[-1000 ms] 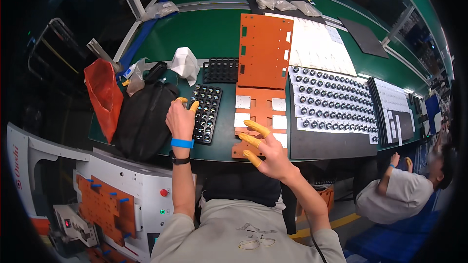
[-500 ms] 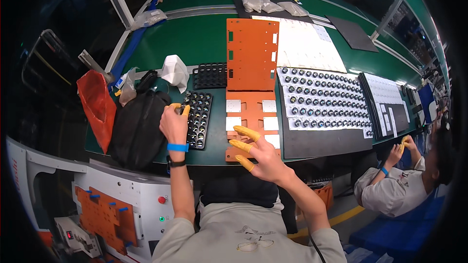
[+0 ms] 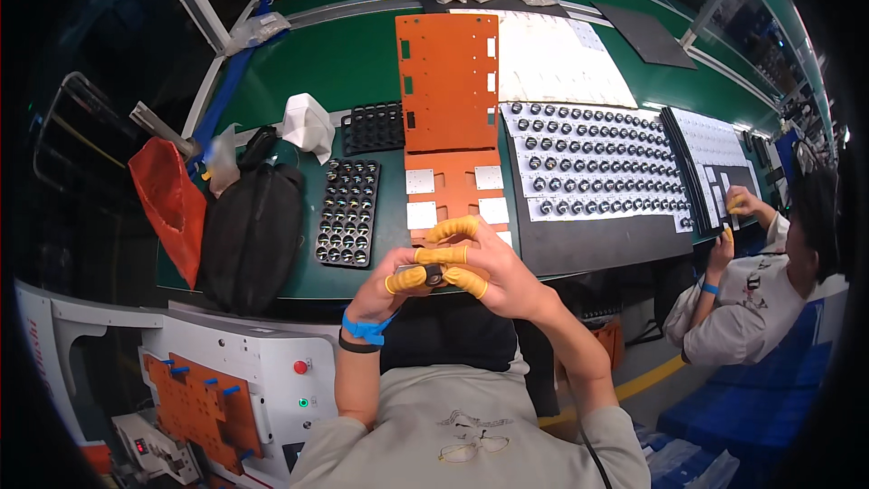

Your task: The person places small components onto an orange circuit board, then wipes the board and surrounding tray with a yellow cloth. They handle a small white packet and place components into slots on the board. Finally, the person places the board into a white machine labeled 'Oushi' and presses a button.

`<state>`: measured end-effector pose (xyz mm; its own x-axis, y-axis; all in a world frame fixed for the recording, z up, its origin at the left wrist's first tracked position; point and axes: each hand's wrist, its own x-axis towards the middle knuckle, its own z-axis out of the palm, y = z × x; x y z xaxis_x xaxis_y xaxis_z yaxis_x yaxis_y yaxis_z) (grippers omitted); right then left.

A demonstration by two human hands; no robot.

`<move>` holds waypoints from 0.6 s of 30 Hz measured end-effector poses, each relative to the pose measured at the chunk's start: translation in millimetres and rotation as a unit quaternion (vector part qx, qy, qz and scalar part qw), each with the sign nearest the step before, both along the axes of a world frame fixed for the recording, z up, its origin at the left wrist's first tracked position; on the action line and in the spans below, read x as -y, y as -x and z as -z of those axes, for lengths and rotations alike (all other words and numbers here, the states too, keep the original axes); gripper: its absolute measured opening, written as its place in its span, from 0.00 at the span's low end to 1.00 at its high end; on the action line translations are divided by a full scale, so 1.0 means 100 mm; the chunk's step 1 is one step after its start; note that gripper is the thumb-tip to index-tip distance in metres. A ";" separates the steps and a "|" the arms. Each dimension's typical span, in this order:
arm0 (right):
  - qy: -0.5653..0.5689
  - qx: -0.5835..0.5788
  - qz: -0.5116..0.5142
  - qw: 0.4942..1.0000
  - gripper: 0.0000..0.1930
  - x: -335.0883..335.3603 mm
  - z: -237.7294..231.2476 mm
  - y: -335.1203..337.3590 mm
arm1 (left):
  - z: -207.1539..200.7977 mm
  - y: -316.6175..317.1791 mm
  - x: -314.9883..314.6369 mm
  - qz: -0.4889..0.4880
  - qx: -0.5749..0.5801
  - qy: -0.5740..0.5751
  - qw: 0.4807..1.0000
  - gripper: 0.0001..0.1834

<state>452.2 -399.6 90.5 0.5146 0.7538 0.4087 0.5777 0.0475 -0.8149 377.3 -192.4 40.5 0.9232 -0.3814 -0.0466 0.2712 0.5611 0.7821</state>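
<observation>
My left hand and my right hand meet over the near edge of the table, yellow finger cots on several fingertips. Pinched between them is a small black round part, like a lens holder; most of it is hidden by the fingers. Just beyond the hands lies an orange fixture plate with white square plates set on it. Its orange upper panel stands behind. To the left rests a black tray holding rows of small round parts with shiny tops.
A second black tray and a white container lie farther back. At left are a black bag and a red pouch. White sheets with rows of black round parts cover the right. A co-worker sits beyond.
My left hand has come from the black tray to the middle with the black part. My right hand's spread fingers have closed in on it. The co-worker's hands have moved apart.
</observation>
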 end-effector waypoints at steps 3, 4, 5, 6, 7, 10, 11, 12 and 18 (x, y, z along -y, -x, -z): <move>-0.003 -0.092 -0.057 0.994 0.17 0.07 0.00 -0.03 | 0.03 -0.02 0.04 0.009 -0.003 -0.038 0.999 0.27; 0.008 -0.124 -0.071 0.990 0.17 0.10 -0.02 -0.04 | 0.04 -0.04 0.05 0.018 0.000 -0.055 0.998 0.27; 0.018 -0.156 -0.085 0.984 0.18 0.13 -0.03 -0.05 | 0.04 -0.04 0.08 0.024 -0.003 -0.062 0.998 0.27; 0.023 -0.146 -0.088 0.985 0.18 0.15 -0.02 -0.07 | 0.03 -0.04 0.12 0.030 -0.007 -0.069 0.997 0.26; 0.028 -0.136 -0.092 0.986 0.19 0.17 -0.01 -0.09 | 0.03 -0.05 0.15 0.036 -0.011 -0.077 0.996 0.26; 0.031 -0.150 -0.095 0.984 0.18 0.21 0.02 -0.14 | 0.22 -0.09 0.19 0.036 -0.036 -0.053 0.997 0.27; 0.031 -0.164 -0.094 0.981 0.18 0.21 0.03 -0.15 | 0.22 -0.09 0.18 0.047 -0.034 -0.044 0.997 0.27; 0.030 -0.165 -0.088 0.982 0.18 0.20 0.04 -0.17 | 0.22 -0.10 0.16 0.059 -0.032 -0.035 0.997 0.26; -0.008 -0.039 0.118 0.992 0.15 0.09 0.03 -0.14 | -0.03 -0.14 0.35 -0.160 -0.153 0.033 0.975 0.23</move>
<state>465.9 -409.0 87.4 0.7065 0.6024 0.3714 0.5100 -0.0695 -0.8574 391.4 -227.7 43.7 0.9423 -0.0876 -0.3230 0.2886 0.7015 0.6517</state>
